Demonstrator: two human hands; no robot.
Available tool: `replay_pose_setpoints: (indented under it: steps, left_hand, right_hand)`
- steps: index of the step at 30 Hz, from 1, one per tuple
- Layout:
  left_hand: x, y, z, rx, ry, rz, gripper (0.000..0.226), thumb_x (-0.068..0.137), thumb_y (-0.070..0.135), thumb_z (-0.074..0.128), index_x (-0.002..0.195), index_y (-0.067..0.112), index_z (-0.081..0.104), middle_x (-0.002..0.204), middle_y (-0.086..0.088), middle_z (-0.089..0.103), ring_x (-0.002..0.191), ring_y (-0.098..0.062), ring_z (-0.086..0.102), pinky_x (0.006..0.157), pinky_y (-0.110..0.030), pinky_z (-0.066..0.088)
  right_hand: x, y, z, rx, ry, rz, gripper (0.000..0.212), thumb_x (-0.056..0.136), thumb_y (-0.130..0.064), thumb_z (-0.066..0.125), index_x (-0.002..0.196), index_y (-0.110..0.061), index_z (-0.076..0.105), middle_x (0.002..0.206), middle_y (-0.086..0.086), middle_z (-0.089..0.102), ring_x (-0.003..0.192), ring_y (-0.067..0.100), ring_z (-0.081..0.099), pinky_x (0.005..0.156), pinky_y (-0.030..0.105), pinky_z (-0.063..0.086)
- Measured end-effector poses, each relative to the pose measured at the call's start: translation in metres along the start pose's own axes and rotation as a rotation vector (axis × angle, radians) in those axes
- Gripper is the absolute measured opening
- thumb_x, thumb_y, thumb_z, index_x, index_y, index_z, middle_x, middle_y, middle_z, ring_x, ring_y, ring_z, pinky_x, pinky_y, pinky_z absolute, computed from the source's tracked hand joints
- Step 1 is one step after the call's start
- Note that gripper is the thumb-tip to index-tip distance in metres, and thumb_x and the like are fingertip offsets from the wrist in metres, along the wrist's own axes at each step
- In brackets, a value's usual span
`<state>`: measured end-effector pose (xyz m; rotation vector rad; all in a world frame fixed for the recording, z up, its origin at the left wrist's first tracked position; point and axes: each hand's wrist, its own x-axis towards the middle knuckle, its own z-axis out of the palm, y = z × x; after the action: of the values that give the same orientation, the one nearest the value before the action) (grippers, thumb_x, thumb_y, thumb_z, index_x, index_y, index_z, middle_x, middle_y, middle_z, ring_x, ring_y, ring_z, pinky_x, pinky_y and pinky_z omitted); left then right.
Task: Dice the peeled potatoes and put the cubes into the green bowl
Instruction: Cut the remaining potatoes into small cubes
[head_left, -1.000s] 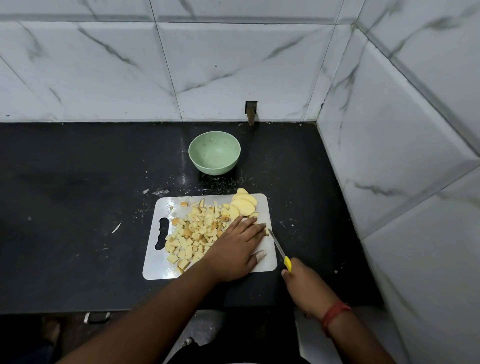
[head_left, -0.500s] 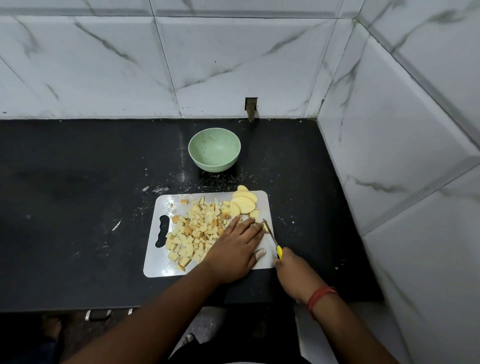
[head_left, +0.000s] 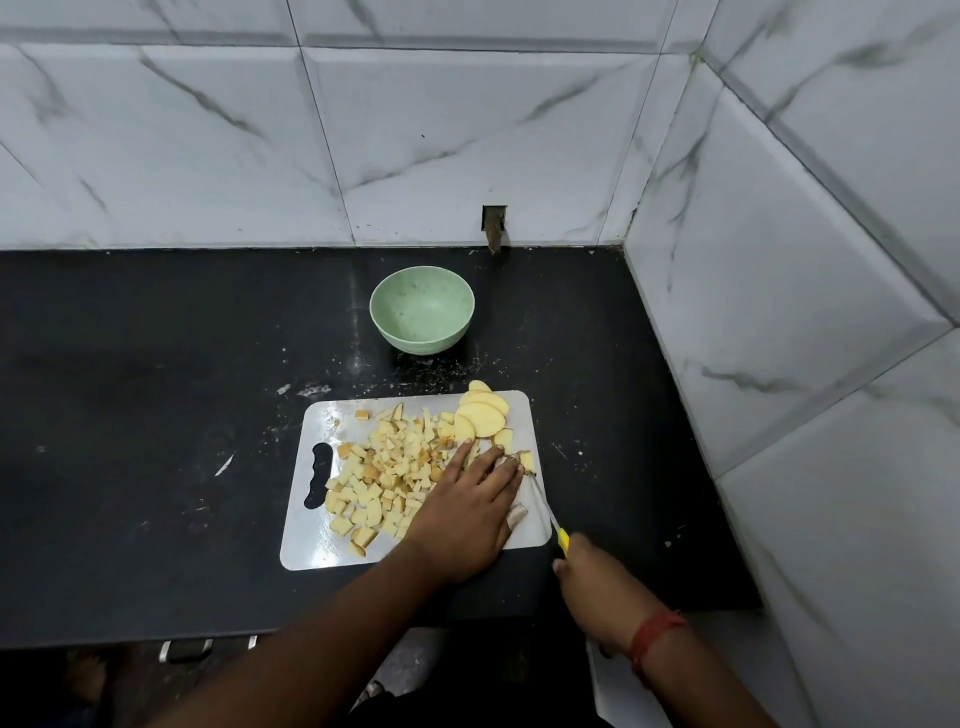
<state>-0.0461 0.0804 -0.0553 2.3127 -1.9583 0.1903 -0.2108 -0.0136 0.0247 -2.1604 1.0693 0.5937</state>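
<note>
Nearest to the camera, the person's two forearms reach out over the front edge of a black countertop. The right hand, with a red thread band on the wrist, has its fingers curled around the yellow handle of a knife; the thin blade points forward to the right edge of the cutting board. The left hand lies flat on the board with straight fingers, and the fingertips touch the potato pieces near the blade tip.

The white board lies on the counter, with its handle slot on the left side. A pile of potato cubes covers its middle, just beside the left hand. At the far right corner of the board is a small stack of potato slices, not yet diced.

Behind the board, apart from it, the green bowl stands upright on the counter, and no cubes are visible inside. The dark surface has white specks and scratches around the board and the bowl.

Farther back, white marble-pattern tiles form the back wall and the right wall, which meet in a corner. A small dark opening sits low in the back wall, above the counter.
</note>
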Motion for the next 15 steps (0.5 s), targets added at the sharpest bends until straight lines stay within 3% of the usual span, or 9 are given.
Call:
replay_pose_setpoints:
  steps: [7,12,15]
  left_hand:
    - [-0.002,0.001,0.0,0.016,-0.01,-0.007,0.058,0.11,0.046,0.028,0.15,0.011,0.05,0.154,-0.009,0.049,0.145,-0.031,0.039,0.123,-0.057,0.02]
    - [0.0,0.002,-0.004,0.03,0.003,-0.002,0.058,0.107,0.047,0.033,0.151,0.013,0.048,0.151,-0.008,0.05,0.144,-0.033,0.041,0.122,-0.061,0.021]
    - [0.004,0.001,-0.007,0.039,-0.019,-0.002,0.058,0.107,0.048,0.033,0.148,0.012,0.052,0.15,-0.008,0.052,0.145,-0.034,0.04,0.121,-0.063,0.019]
  right_hand:
    - [-0.003,0.008,-0.015,0.112,0.086,0.019,0.019,0.103,-0.027,0.041,0.111,-0.01,0.047,0.088,0.006,0.053,0.083,0.026,0.06,0.066,0.031,0.046]
    - [0.004,0.003,-0.011,0.068,0.066,0.024,0.02,0.103,-0.027,0.041,0.114,-0.011,0.047,0.108,0.014,0.062,0.093,0.026,0.061,0.07,0.026,0.041]
    - [0.004,0.0,-0.01,0.077,0.056,0.028,0.021,0.103,-0.026,0.041,0.114,-0.01,0.047,0.108,0.014,0.061,0.093,0.026,0.061,0.072,0.028,0.043]
